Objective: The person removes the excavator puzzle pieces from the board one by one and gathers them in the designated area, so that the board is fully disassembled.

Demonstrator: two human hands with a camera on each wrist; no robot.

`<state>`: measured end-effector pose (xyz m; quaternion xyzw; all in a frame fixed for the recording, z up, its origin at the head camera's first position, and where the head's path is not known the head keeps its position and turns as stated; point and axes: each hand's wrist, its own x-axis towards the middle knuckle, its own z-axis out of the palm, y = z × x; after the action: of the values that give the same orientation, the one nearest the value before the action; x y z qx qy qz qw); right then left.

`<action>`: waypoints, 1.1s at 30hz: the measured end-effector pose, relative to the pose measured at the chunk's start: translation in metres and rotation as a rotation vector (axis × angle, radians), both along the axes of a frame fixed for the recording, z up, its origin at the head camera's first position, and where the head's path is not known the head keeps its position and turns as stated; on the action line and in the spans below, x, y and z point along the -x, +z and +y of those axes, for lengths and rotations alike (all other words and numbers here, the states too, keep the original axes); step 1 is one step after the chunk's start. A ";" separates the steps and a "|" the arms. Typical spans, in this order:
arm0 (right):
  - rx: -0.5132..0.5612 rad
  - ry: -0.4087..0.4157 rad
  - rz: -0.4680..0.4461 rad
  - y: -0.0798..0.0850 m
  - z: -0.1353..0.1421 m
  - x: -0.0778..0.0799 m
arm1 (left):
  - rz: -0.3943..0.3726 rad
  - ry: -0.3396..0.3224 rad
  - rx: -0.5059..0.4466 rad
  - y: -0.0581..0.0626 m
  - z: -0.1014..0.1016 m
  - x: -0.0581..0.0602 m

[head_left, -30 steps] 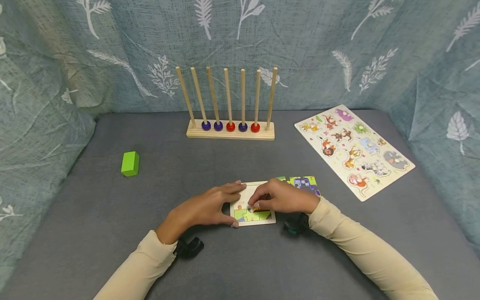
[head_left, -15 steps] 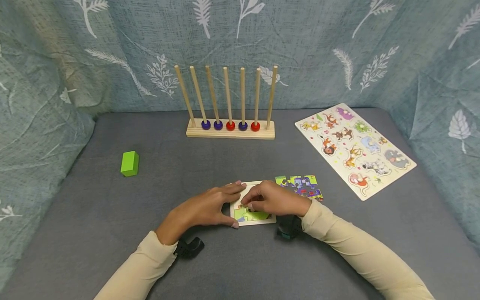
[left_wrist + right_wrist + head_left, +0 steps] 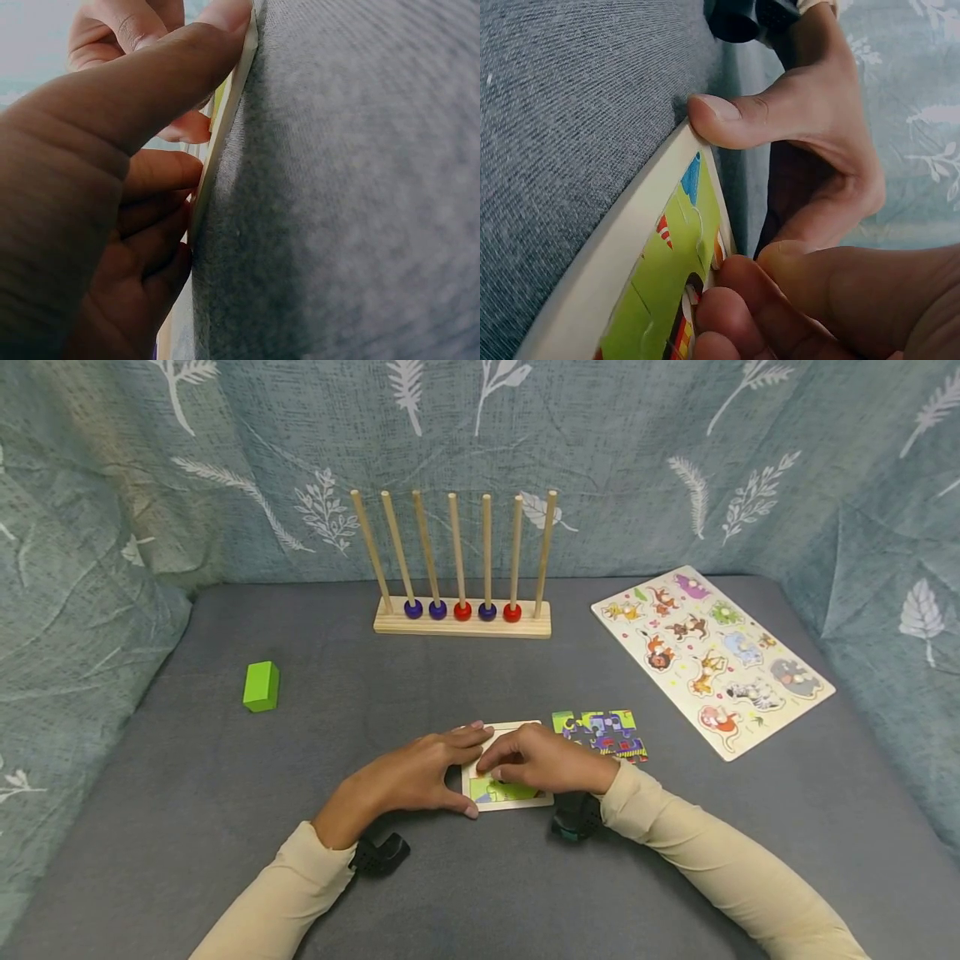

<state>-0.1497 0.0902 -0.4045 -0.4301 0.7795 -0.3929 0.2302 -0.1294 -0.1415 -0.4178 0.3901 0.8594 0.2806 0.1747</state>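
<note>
The puzzle tray (image 3: 517,807) lay on the grey tabletop (image 3: 480,885), the left hand (image 3: 422,772) spread along its left side, thumb on the near corner, fingers toward the far one. The right hand (image 3: 549,760), fingers bent, touched down inside it, whether pinching a piece I could not tell; other puzzle pieces (image 3: 615,722) lay to its right

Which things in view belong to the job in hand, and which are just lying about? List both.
Part of the job:
puzzle frame, left hand on its edge, right hand over it
green pieces lying in it
loose puzzle pieces beside it

Apparently just lying about:
wooden peg rack with beads
green block
animal board
</note>
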 end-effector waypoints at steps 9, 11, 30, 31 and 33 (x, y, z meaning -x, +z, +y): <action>0.028 0.016 0.022 -0.004 0.002 -0.001 | 0.014 -0.007 -0.007 0.000 0.001 0.000; 0.031 0.022 0.013 -0.004 0.002 -0.001 | 0.021 -0.010 -0.006 0.000 0.000 0.000; 0.110 -0.055 -0.019 -0.003 -0.003 -0.004 | -0.002 0.022 -0.022 0.000 0.001 0.000; 0.104 -0.058 -0.031 -0.003 -0.003 -0.004 | -0.001 0.022 -0.023 0.000 0.001 0.000; 0.080 -0.057 -0.050 -0.002 -0.003 -0.004 | 0.005 0.019 -0.023 0.000 0.001 0.000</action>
<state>-0.1454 0.0867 -0.4066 -0.4064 0.7691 -0.4410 0.2210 -0.1295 -0.1407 -0.4180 0.3847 0.8602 0.2912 0.1653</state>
